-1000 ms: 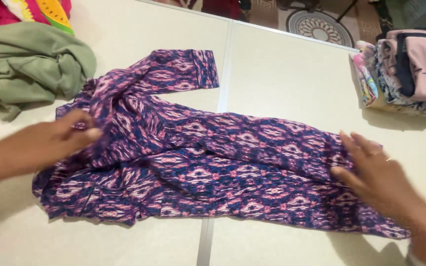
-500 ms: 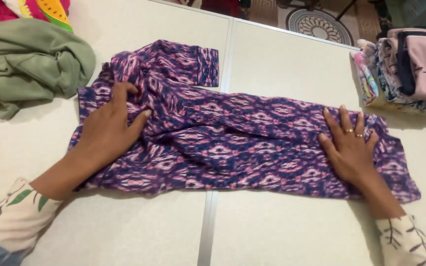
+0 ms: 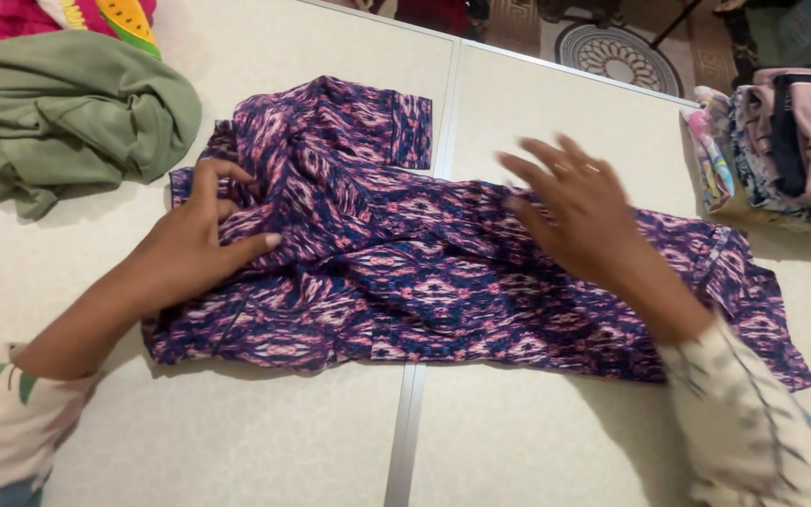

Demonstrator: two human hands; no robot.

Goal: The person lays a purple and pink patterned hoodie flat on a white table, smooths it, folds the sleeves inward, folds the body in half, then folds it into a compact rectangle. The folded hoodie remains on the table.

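A purple, navy and pink patterned garment [image 3: 443, 272] lies spread lengthwise across a pale table [image 3: 237, 441]. My left hand [image 3: 199, 239] rests flat on its bunched left part, fingers apart, pressing the cloth near the sleeve. My right hand [image 3: 579, 216] hovers or lightly touches the garment's middle with the fingers spread; a ring shows on one finger. Neither hand grips the fabric. Both my sleeves are pale with a leaf print.
A crumpled olive-green garment [image 3: 58, 117] lies at the far left, with bright pink cloth [image 3: 11, 14] behind it. A stack of folded clothes [image 3: 781, 150] sits at the right edge. A seam [image 3: 424, 376] runs down the table's middle. A patterned round rug [image 3: 617, 56] lies beyond.
My right hand has moved left from the garment's right end toward its middle. My left hand shifted slightly left on the bunched part. The garment lies flatter than a second ago.
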